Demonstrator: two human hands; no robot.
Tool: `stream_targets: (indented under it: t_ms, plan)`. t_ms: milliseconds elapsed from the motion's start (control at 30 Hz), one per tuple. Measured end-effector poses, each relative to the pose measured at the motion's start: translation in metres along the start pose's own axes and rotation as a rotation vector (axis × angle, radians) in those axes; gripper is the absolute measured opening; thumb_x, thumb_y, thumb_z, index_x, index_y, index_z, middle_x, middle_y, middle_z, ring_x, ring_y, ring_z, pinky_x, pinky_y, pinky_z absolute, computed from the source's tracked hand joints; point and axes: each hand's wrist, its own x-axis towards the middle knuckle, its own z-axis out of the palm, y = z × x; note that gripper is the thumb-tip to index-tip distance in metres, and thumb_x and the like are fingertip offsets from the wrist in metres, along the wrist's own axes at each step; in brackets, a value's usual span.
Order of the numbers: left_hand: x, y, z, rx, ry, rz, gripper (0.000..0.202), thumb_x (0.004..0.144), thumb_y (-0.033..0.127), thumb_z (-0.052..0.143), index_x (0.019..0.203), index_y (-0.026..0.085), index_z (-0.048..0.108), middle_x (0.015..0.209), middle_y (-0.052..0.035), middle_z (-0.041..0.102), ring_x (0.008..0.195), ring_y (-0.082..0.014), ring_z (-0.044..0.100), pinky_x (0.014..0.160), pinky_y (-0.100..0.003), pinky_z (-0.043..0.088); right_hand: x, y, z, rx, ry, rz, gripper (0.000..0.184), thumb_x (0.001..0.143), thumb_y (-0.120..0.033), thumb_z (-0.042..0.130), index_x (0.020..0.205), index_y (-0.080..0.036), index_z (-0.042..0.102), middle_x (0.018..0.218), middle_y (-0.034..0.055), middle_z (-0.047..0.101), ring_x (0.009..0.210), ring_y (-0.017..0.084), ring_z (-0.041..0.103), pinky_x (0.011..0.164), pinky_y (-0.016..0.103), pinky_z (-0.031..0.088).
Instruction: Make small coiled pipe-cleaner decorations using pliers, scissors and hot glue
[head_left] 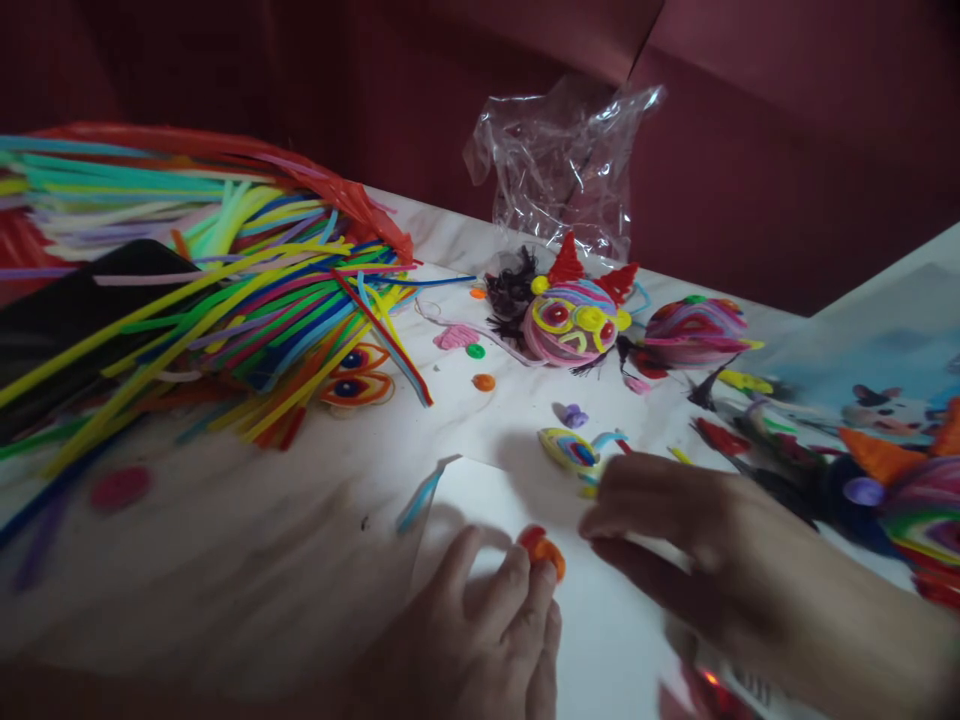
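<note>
My left hand (pixel 499 620) lies over a white sheet of paper (pixel 480 490), its fingertips pressing a small coil of red and orange pipe cleaner (pixel 544 552) against it. To the right, my right hand (pixel 675 530) hovers with bent fingers drawn together; motion blurs it, and anything pinched there is hidden. Just beyond its fingers lies a yellow, white and blue eye-shaped coil (pixel 568 450). A light blue pipe cleaner piece (pixel 420 500) rests at the paper's left edge.
Many loose pipe cleaners (pixel 285 290) spread over the left side. A pink yarn mask (pixel 574 325) with red horns stands at the back, before a clear plastic bag (pixel 566 170). Another decorated mask (pixel 922 500) sits at the right edge. Small buttons (pixel 484 382) dot the marble-patterned table (pixel 247 560).
</note>
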Motion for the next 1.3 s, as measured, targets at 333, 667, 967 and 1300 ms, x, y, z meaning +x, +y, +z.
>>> stream_targets:
  t_ms: [333, 667, 967, 1300]
  plan:
    - [-0.001, 0.003, 0.008, 0.006, 0.052, 0.001, 0.013, 0.083, 0.015, 0.051, 0.088, 0.019, 0.063, 0.104, -0.0007, 0.064, 0.101, -0.0203, 0.048, 0.082, -0.040, 0.035, 0.041, 0.003, 0.005, 0.116, -0.203, -0.088, 0.016, 0.075, -0.007, 0.053, 0.079, -0.021, 0.059, 0.076, -0.0040, 0.054, 0.071, 0.010, 0.049, 0.063, 0.021, 0.033]
    - [-0.003, 0.002, 0.008, 0.026, 0.008, 0.028, 0.017, 0.085, 0.015, 0.048, 0.092, 0.021, 0.062, 0.107, 0.0027, 0.063, 0.110, -0.0181, 0.042, 0.085, -0.040, 0.035, 0.048, -0.004, 0.001, 0.016, -0.271, -0.101, 0.011, 0.078, -0.009, 0.053, 0.073, -0.018, 0.058, 0.076, -0.0024, 0.054, 0.073, 0.012, 0.049, 0.064, 0.025, 0.031]
    - [-0.001, 0.002, 0.006, -0.004, 0.008, 0.001, 0.016, 0.083, 0.014, 0.048, 0.091, 0.016, 0.062, 0.101, -0.0018, 0.065, 0.081, -0.0159, 0.049, 0.069, -0.033, 0.035, 0.051, -0.003, 0.004, 0.017, -0.328, -0.098, 0.010, 0.076, -0.009, 0.054, 0.069, -0.016, 0.057, 0.076, -0.0014, 0.055, 0.072, 0.012, 0.049, 0.063, 0.024, 0.033]
    - [-0.001, 0.002, 0.003, -0.011, 0.011, 0.004, 0.017, 0.083, 0.011, 0.047, 0.090, 0.016, 0.061, 0.096, -0.0019, 0.066, 0.087, -0.0165, 0.049, 0.068, -0.031, 0.034, 0.048, -0.002, 0.004, 0.048, -0.300, -0.065, 0.012, 0.073, -0.006, 0.053, 0.071, -0.017, 0.058, 0.074, -0.0025, 0.056, 0.073, 0.012, 0.050, 0.065, 0.024, 0.033]
